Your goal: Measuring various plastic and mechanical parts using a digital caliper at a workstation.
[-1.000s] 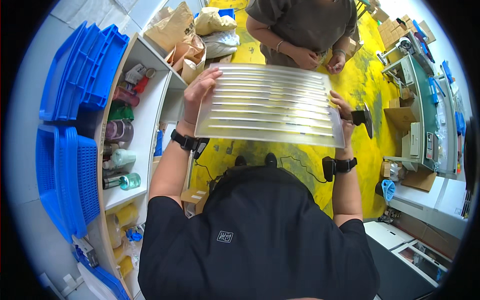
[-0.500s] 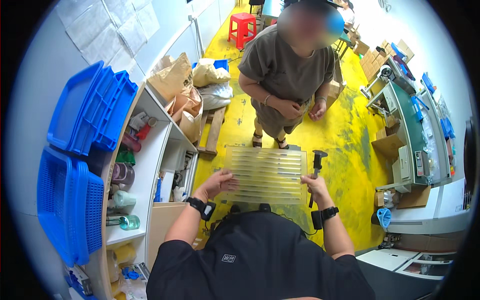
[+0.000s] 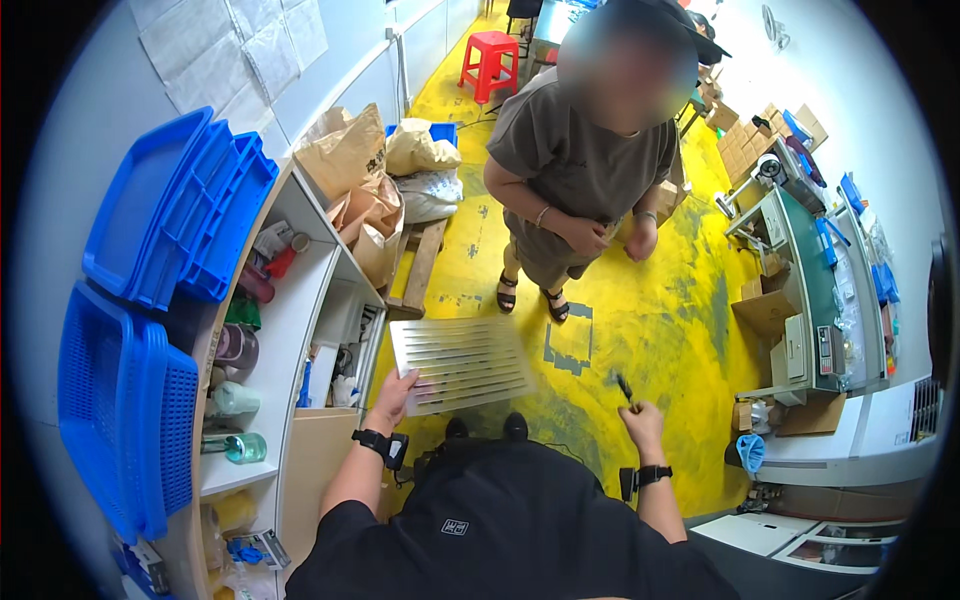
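My left hand [image 3: 394,394] is closed on the lower left edge of a clear slotted panel [image 3: 468,366], a flat see-through sheet with several parallel bars. The panel tilts out to the left, above the floor. On the right, my right hand [image 3: 642,420] is closed around a black caliper [image 3: 625,386]. Its top end sticks out above the fist, foreshortened and blurred. The hand and caliper are apart from the panel.
Facing me stands a person [image 3: 590,170] in a dark shirt. Blue baskets [image 3: 120,400] sit on a shelf unit [image 3: 330,235] at left, near paper sacks [image 3: 345,155] and a wooden pallet [image 3: 425,265]. A green-topped workbench [image 3: 805,225] runs along the right.
The panel has swung left and tilted, held now by my left hand alone. My right hand has come off its right edge, lower, with the caliper. The person's nearer hand shifted slightly.
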### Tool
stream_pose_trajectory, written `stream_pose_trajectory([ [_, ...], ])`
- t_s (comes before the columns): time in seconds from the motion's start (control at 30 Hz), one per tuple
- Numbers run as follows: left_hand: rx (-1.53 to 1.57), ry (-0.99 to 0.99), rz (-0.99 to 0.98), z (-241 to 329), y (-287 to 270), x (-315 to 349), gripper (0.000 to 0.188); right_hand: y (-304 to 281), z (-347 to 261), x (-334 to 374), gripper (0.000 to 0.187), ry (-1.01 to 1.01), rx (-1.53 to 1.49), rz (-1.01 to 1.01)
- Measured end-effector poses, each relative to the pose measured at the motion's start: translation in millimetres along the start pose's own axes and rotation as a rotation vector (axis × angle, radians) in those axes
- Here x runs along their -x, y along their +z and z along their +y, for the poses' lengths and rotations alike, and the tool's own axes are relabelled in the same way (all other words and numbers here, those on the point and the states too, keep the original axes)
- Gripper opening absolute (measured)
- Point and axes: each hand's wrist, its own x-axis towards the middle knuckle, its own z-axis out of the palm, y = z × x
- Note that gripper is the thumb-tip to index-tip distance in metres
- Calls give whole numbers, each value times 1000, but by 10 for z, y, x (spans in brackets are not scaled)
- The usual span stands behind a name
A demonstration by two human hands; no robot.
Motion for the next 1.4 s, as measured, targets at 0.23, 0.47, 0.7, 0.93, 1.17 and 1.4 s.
stream_pose_trajectory([
  [0.23,3,116,301,-447,-422,-56,12,132,615,758,43,309,145,-137],
  [0.47,15,93,302,-397,-446,-218,12,115,722,971,42,375,93,-56],
  [0.7,-105,27,209,-222,-132,-463,13,-99,540,821,39,425,-3,47],
  [0.93,-192,22,106,-74,154,-477,14,-269,516,964,36,428,-26,64],
  [1.17,-442,253,-119,115,413,-702,12,-345,267,625,37,144,8,40],
  [1.4,-720,549,-230,680,511,-514,15,-567,141,598,39,168,-393,-58],
])
